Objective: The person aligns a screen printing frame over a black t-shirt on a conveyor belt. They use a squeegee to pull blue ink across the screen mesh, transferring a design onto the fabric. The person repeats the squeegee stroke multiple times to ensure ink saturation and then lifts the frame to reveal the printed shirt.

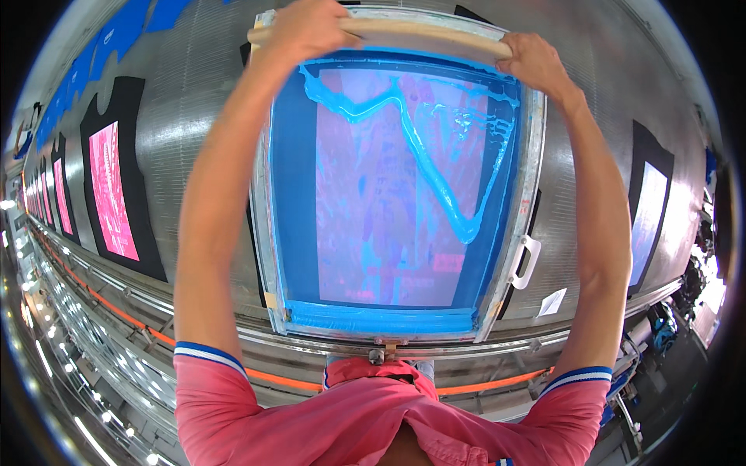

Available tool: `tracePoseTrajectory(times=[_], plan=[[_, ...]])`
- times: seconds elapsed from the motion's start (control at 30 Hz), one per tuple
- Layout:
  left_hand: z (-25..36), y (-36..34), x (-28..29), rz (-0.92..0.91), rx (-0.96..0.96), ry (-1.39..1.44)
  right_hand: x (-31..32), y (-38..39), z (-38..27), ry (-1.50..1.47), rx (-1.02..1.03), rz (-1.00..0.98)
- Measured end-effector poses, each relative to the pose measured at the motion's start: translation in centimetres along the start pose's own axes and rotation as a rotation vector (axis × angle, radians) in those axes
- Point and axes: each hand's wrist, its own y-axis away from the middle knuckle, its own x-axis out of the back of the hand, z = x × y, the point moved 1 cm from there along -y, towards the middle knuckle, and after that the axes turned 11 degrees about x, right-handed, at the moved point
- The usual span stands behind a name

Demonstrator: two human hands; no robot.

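Both hands grip a long wooden-handled squeegee (427, 35) across the far end of a screen-printing frame (530, 155). My left hand (315, 29) is closed on its left part, and my right hand (528, 58) on its right end. The mesh (385, 194) shows a pinkish-purple stencil inside a dark blue border. A thick, irregular streak of light blue ink (431, 171) runs across its upper and right areas, with more blue ink along the near edge. A white handle (524, 260) sticks out from the frame's right side.
Metal printing platens (198, 93) carry black garment pieces with pink prints (113, 190) at left and a pale print (649, 210) at right. Blue pieces (113, 39) lie beyond. An orange strip (280, 379) and metal rails run along the near side. A small white paper (552, 303) lies right.
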Motion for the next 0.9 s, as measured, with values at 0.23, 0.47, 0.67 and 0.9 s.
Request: tracePoseTrajectory(times=[0.23, 0.47, 0.67, 0.9], plan=[[-4.1, 1.0, -3.4, 0.174, 0.022, -0.234, -2.4, 0.5, -2.0, 0.144, 0.017, 0.162], [-2.5, 11.3, -5.9, 0.079, 0.1, -0.211, -5.9, 9.4, -7.3, 0.118, -0.052, 0.144], [-3.3, 24.2, -9.8, 0.065, 0.078, -0.157, -8.5, 19.7, -14.9, 0.017, -0.067, 0.132], [-2.7, 41.6, -13.9, 0.121, 0.042, -0.059, -12.1, 33.6, -24.8, -0.088, -0.036, 0.141]])
